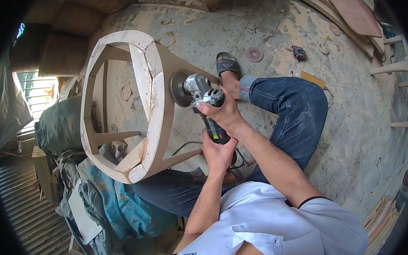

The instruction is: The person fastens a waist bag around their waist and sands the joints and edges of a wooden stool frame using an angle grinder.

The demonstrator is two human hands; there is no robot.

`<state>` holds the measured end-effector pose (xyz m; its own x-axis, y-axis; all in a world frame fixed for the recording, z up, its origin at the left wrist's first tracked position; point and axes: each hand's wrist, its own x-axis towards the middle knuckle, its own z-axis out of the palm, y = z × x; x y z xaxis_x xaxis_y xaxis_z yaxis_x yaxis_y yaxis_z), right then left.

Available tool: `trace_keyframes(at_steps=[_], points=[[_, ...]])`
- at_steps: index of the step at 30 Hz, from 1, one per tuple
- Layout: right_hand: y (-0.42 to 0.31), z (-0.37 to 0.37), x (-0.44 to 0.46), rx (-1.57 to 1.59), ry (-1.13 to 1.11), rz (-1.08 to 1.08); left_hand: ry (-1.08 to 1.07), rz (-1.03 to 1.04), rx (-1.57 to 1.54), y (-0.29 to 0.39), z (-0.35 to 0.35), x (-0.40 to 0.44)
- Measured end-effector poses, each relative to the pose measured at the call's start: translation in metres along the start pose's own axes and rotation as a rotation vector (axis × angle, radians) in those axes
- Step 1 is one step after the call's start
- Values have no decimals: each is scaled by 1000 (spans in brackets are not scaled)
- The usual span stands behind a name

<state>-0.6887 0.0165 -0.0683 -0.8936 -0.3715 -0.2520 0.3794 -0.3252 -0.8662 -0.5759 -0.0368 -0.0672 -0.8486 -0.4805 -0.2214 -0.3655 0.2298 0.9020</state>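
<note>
An angle grinder with a round disc is in both my hands. My right hand is wrapped round its metal head end. Lower down, my left hand grips the dark body near its rear. The disc is against, or very close to, the outer side of a pale wooden frame; contact is hard to tell. This frame, with legs, lies on its side to the left of the grinder, its open ring facing left. Cracks or joint lines show on its face.
A cable runs behind my left hand. On the floor lie a round disc, a tape measure and wood scraps. Blue-green cloth is heaped at lower left. Wooden boards stand at upper right.
</note>
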Motion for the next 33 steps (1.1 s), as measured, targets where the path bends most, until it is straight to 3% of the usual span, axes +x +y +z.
trace_keyframes(at_steps=[4, 10, 13, 17, 20, 24, 27, 30, 31, 33], points=[[-12, 1, -3, 19, 108, -117, -5, 9, 2, 4, 2, 5], [-19, 4, 6, -116, 63, -78, 42, 44, -16, 3, 4, 11], [-12, -3, 10, 36, 49, 11, 12, 5, 18, 4, 8, 8], [-13, -7, 15, 122, 47, -76, -21, 1, 15, 16, 11, 13], [-46, -2, 12, -64, 13, -33, 25, 31, -6, 18, 14, 15], [-12, -7, 30, 26, -24, -56, 41, 81, -41, 13, 19, 18], [-17, -18, 25, -20, 5, -17, -7, -1, -42, 9, 28, 17], [4, -34, 22, 167, 94, -68, -135, -10, 146, 23, 17, 14], [-8, -38, 13, 264, 66, 21, -211, 28, 208, 34, 3, 8], [-20, -48, 5, 366, 84, 38, -103, 439, 321, 44, -31, -10]])
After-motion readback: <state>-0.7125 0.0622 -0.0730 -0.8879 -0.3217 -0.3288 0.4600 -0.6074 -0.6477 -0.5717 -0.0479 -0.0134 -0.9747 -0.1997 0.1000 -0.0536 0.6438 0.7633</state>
